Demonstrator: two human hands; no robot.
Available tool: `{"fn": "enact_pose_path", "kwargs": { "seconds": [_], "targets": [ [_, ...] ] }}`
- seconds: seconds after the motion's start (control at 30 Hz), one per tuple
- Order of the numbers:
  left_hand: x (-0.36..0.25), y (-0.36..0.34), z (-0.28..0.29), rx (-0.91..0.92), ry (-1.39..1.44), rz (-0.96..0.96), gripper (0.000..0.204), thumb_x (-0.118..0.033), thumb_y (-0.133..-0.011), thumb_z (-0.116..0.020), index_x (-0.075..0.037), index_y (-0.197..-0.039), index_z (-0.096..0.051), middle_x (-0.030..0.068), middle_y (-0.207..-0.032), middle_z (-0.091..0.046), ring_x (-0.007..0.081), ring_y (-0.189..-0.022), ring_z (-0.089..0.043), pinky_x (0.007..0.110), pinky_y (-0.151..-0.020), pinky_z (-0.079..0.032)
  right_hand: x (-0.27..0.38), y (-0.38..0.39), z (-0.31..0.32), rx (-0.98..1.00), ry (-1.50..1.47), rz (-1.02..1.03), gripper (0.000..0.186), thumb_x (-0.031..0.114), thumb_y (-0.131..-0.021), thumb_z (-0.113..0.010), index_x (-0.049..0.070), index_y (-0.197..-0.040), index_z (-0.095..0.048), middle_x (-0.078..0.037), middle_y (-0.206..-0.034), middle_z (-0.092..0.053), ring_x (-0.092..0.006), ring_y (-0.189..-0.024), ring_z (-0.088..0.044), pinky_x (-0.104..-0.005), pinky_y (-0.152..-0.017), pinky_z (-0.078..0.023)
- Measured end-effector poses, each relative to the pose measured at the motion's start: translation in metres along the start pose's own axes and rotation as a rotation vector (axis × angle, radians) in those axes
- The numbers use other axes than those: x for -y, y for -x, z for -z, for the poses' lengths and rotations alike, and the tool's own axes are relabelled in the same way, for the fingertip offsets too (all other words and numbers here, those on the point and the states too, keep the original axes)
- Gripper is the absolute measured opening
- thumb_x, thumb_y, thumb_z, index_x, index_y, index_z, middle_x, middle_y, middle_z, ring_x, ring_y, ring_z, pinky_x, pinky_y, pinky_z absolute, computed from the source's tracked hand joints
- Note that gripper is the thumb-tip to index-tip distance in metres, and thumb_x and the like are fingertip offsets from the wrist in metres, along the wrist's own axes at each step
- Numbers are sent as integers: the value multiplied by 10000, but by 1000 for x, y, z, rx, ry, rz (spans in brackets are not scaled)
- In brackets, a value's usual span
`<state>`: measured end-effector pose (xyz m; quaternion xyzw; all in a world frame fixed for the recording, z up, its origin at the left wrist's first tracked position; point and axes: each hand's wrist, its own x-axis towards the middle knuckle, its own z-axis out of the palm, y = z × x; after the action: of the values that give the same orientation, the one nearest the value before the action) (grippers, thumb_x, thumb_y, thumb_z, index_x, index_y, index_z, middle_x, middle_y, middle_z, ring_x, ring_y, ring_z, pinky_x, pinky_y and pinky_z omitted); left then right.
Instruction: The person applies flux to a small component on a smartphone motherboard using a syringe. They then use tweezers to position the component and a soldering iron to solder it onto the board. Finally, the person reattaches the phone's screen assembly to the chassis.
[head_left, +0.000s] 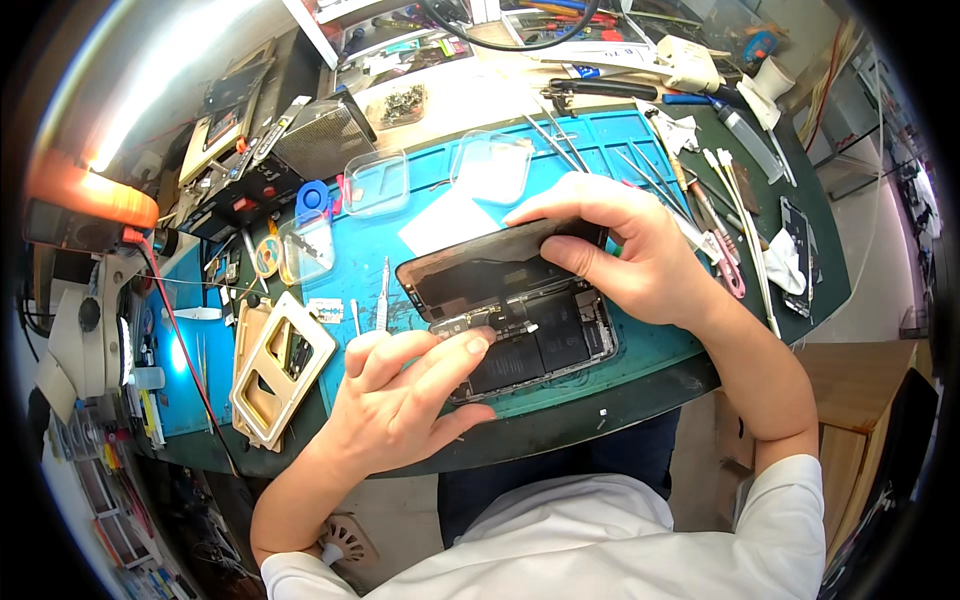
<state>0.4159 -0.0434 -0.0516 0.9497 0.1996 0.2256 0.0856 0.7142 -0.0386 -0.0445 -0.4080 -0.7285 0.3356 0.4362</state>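
Observation:
An opened smartphone lies on the blue mat in front of me, its black battery (562, 338) and inner boards exposed. The phone's screen (480, 268) is tilted up along the far side of the body. My right hand (625, 245) pinches the screen's right end between thumb and fingers. With fingers stretched out, my left hand (405, 390) reaches over the phone's left end. Its index fingertip touches the inside near the connectors beside the screen's lower edge. Whether a tiny part lies under that fingertip is hidden.
The blue mat (640, 345) carries clear plastic boxes (376, 183), a white card (447, 224) and a metal pick-like tool (383, 295). Beige frames (283, 370) lie at left, near an orange multimeter (95, 200) with a red lead. Tweezers (556, 140), swabs and a pink-handled tool (732, 270) are at right.

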Motion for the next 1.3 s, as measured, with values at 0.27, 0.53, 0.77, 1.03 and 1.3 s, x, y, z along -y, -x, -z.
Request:
{"fn": "enact_pose_path", "kwargs": {
  "seconds": [0.27, 0.53, 0.77, 1.03, 1.3],
  "targets": [
    [3, 3, -5, -17, -7, 15, 801, -319, -725, -905, -85, -1413, -567, -40, -1326, -714, 173, -1083, -550, 343, -928, -355, -7, -1, -4, -7, 14, 54, 304, -14, -912, -698, 43, -1209, -729, -112, -1094, -744, -251, -1007, -692, -350, -905, -537],
    [0, 1, -2, 36, -17, 36, 774, -313, -721, -918, -97, -1390, -593, -49, -1282, -723, 183, -1059, -549, 370, -914, -352, -11, -3, -6, -15, 17, 71, 336, -11, -887, -710, 61, -1215, -726, -132, -1167, -748, -302, -1078, -706, -375, -953, -551],
    [1, 0, -1, 53, -37, 21, 744, -298, -705, -900, -70, -1358, -625, -44, -1326, -712, 164, -1067, -563, 338, -916, -362, -12, -4, -9, -17, -15, 118, 299, -46, -925, -677, 10, -1216, -711, -106, -1068, -709, -247, -1006, -662, -352, -919, -514],
    [1, -1, 0, 61, -76, -12, 712, -311, -759, -880, -60, -1371, -615, -28, -1318, -718, 172, -1066, -566, 347, -918, -366, -13, -4, -10, -31, -7, 129, 308, -43, -917, -689, 18, -1217, -718, -104, -1048, -709, -244, -984, -664, -349, -895, -520],
    [-3, -1, 1, 100, -143, -48, 707, -303, -833, -833, -76, -1442, -556, -7, -1323, -712, 169, -1129, -543, 355, -962, -352, -10, -3, -9, -39, 0, 153, 306, -50, -908, -691, 18, -1205, -724, -106, -1040, -711, -246, -967, -669, -342, -878, -523]
  ]
}}
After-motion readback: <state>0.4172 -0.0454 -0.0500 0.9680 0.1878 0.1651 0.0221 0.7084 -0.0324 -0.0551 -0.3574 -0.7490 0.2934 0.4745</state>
